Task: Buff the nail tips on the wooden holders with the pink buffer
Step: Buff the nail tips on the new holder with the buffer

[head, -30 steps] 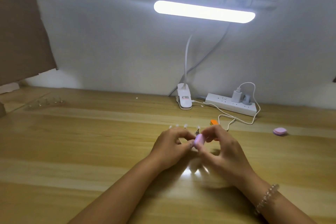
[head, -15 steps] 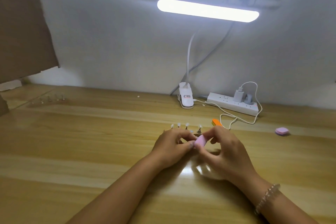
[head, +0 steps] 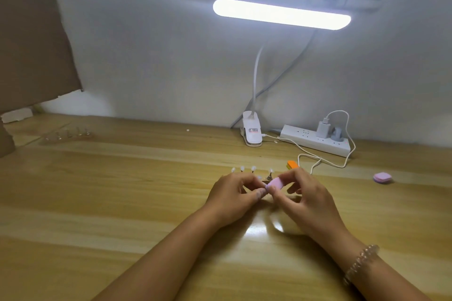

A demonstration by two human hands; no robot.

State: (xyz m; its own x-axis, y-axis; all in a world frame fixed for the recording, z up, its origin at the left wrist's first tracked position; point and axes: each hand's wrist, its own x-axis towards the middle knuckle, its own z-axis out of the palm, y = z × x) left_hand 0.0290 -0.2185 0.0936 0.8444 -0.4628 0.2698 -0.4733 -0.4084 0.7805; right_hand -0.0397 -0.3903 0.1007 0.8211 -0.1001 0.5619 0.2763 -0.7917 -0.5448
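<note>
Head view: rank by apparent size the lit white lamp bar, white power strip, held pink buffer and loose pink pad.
1. lit white lamp bar
2. white power strip
3. pink buffer and loose pink pad look alike; buffer partly hidden, so tied.

Glossy wooden table (head: 122, 203), matt pink buffer (head: 276, 183) — white plastic power strip (head: 308, 140)
</note>
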